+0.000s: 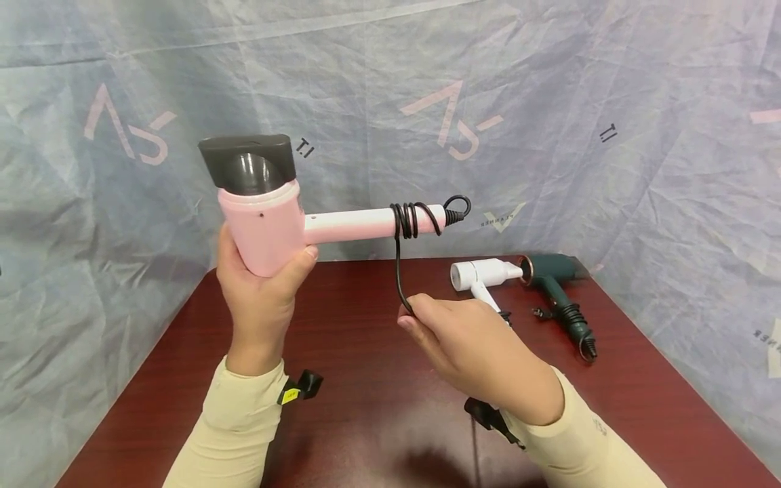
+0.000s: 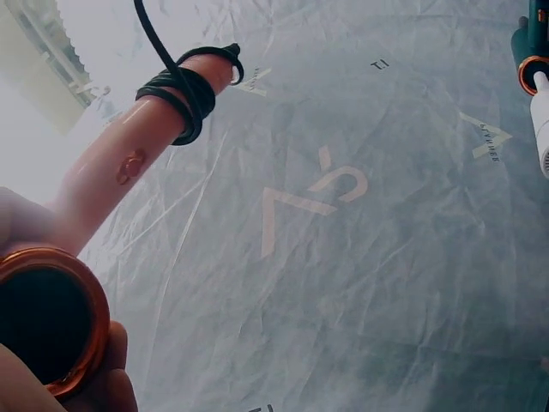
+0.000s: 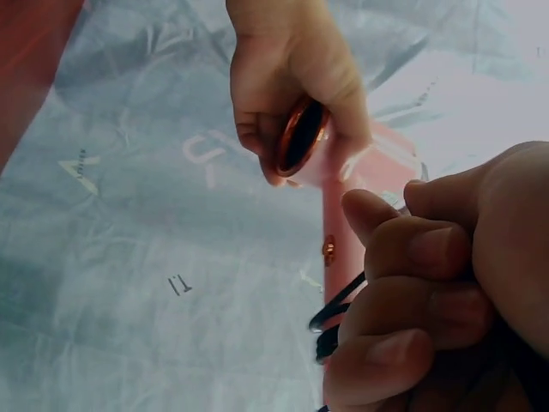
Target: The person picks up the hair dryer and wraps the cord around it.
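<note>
A pink hair dryer (image 1: 268, 234) with a black flat nozzle (image 1: 249, 163) is held up above the table, its handle (image 1: 350, 226) pointing right. My left hand (image 1: 259, 298) grips the barrel at its rear end, where the left wrist view shows a dark disc in a copper ring (image 2: 94, 300). Several turns of black cord (image 1: 405, 220) wrap the handle near its end. From there a length of cord hangs down into my right hand (image 1: 482, 346), pinched between thumb and forefinger. In the right wrist view the right fingers (image 3: 399, 300) are curled, hiding part of the handle.
On the dark red table (image 1: 342, 352), a white hair dryer (image 1: 488, 272) lies at the back right. Beside it lies a dark green hair dryer (image 1: 552, 271) with cord wound round its handle. Grey printed sheeting (image 1: 366, 102) encloses the table's back and sides.
</note>
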`<state>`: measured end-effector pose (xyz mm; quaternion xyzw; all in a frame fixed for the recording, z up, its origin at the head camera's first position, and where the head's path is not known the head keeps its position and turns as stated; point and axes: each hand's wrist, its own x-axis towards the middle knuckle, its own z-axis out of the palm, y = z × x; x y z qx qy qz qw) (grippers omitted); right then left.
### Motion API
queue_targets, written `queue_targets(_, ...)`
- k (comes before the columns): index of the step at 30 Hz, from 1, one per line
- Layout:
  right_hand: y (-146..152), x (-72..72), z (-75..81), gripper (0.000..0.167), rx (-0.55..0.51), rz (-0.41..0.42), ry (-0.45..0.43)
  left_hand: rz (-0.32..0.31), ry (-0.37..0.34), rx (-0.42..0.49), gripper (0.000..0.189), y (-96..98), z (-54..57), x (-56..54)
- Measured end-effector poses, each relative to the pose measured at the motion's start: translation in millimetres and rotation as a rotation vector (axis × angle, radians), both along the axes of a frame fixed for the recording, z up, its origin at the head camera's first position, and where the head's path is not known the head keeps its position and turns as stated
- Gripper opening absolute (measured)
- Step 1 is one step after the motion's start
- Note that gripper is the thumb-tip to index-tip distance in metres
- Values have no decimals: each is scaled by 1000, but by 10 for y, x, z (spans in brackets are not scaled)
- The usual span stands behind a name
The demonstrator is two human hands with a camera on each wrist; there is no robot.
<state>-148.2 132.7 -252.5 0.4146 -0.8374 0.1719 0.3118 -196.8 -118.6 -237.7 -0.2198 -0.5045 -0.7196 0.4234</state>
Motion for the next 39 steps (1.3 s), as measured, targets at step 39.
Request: queue_targets(39, 513, -321, 441, 35, -265, 114, 201, -59, -106, -419, 77, 27, -21, 132)
